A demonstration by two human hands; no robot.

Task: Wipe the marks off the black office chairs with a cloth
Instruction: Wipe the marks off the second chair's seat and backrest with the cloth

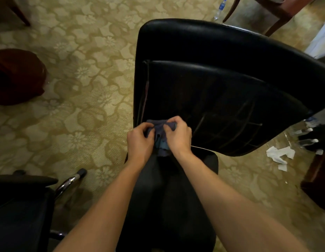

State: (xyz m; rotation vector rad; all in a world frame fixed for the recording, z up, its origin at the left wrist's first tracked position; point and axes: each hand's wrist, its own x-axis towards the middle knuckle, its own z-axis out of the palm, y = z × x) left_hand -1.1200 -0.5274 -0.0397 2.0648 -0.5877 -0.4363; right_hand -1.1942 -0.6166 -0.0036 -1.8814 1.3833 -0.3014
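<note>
A black office chair point(212, 84) fills the middle and right of the head view, its glossy backrest tilted toward me, with pale scratch-like marks point(230, 128) on its lower right part. A crumpled blue-grey cloth point(160, 135) lies at the backrest's lower left edge. My left hand point(139, 140) grips the cloth's left side with curled fingers. My right hand point(178, 135) pinches its right side. Both hands sit close together, and the cloth's lower part hangs between them.
A second black chair with a chrome arm point(67, 184) stands at the lower left. A dark red stool point(18, 77) is at the left. Torn white paper point(280, 155) and plastic bottles point(220, 8) lie on the patterned carpet. A wooden chair point(278, 13) stands at the top right.
</note>
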